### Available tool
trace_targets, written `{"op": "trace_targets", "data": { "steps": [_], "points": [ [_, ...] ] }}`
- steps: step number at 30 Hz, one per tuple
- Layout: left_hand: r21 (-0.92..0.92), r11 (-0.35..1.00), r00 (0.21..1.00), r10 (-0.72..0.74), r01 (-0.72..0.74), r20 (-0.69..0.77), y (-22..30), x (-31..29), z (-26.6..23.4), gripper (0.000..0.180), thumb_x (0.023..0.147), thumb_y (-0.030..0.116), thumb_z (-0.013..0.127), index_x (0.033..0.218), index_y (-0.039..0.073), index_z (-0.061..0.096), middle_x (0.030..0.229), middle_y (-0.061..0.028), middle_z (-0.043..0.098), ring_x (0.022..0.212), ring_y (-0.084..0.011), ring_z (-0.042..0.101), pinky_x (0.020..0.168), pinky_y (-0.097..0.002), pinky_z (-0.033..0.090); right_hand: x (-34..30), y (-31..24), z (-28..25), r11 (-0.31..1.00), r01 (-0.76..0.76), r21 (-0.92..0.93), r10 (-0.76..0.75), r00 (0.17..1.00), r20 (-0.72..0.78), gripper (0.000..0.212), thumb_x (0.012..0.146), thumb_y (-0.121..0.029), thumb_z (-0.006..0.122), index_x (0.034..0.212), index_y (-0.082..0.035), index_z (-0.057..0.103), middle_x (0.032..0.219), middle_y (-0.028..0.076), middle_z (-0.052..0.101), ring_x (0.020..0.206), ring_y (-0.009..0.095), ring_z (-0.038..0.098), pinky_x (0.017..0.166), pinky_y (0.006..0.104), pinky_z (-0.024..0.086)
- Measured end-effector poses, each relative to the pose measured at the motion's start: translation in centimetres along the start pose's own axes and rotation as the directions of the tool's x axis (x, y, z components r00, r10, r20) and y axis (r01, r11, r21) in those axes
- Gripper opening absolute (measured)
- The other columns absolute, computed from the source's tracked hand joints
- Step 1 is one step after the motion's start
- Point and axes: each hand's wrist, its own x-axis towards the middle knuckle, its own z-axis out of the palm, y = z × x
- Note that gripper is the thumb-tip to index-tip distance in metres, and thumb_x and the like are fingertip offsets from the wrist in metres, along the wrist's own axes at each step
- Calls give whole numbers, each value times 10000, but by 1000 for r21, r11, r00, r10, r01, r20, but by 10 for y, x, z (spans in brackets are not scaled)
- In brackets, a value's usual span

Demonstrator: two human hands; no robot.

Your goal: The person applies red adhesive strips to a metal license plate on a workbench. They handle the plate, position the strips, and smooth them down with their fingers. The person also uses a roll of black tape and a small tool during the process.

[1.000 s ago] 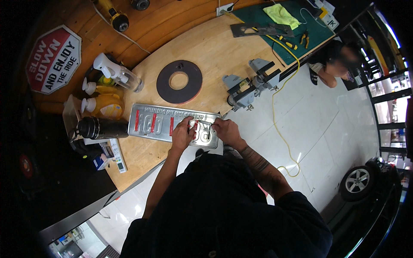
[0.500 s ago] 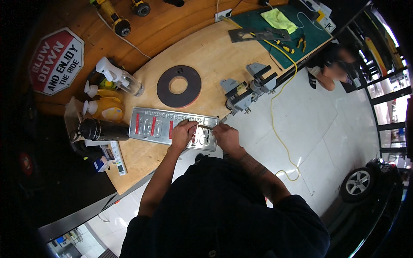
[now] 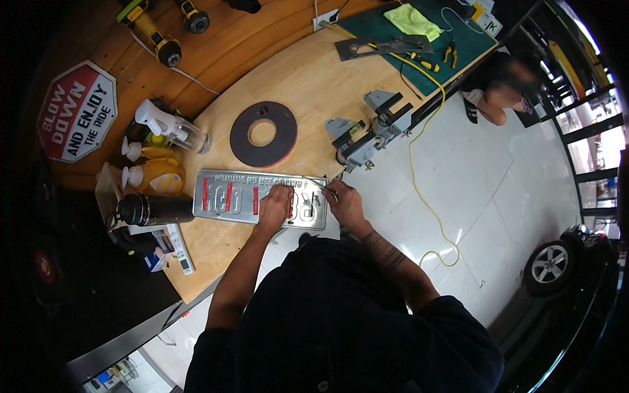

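A silver embossed metal licence plate lies with its back up at the bench's front edge, several red tape strips stuck along it. My left hand rests on the plate with fingers curled and pressed together beside a red strip; what its fingertips pinch is hidden. At the plate's right end, my right hand is closed around a thin metal tool, which slants over the plate's upper right corner. Behind the plate lies a wide roll of dark tape.
A grey bench vise stands at the right edge. Spray bottle, yellow pump bottles and black flask crowd the left. A green mat holds tools. A yellow cord crosses the floor; a person crouches beyond.
My hands have moved apart: the left lies lower on the plate, and the right sits off its right end with the thin tool. The view has shifted slightly.
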Motion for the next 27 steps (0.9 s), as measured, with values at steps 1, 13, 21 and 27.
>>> {"op": "trace_targets", "data": {
  "steps": [1,13,21,27],
  "points": [
    [-22,1000,999,-3,2,-49,-2,-2,1,54,904,68,583,921,17,574,827,-148,605,785,-331,613,658,-412,507,1,0,1,1000,6,11,-6,1000,3,144,834,-119,696,877,-5,621,846,164,676,766,363,660,641,414,509],
    [-323,928,956,-246,186,-158,-20,-21,-5,205,1012,189,485,918,17,548,722,-39,532,605,-109,502,565,-276,433,4,0,9,997,-60,43,49,977,207,162,859,-125,657,930,17,626,827,207,681,749,377,667,658,412,519],
    [-838,453,813,-582,305,-19,-32,-24,7,171,1011,131,432,944,21,546,805,-75,588,630,-126,562,536,-266,474,3,9,19,999,-47,-19,50,960,274,131,857,-142,641,926,-31,643,799,187,678,732,379,661,646,432,516],
    [-886,318,764,-643,336,59,-8,-7,-18,164,972,6,360,968,17,524,759,-60,580,580,-87,523,500,-220,437,2,7,19,996,-52,-72,68,970,232,130,846,-155,649,905,-39,650,740,178,666,687,379,651,616,442,509]
  ]
}}
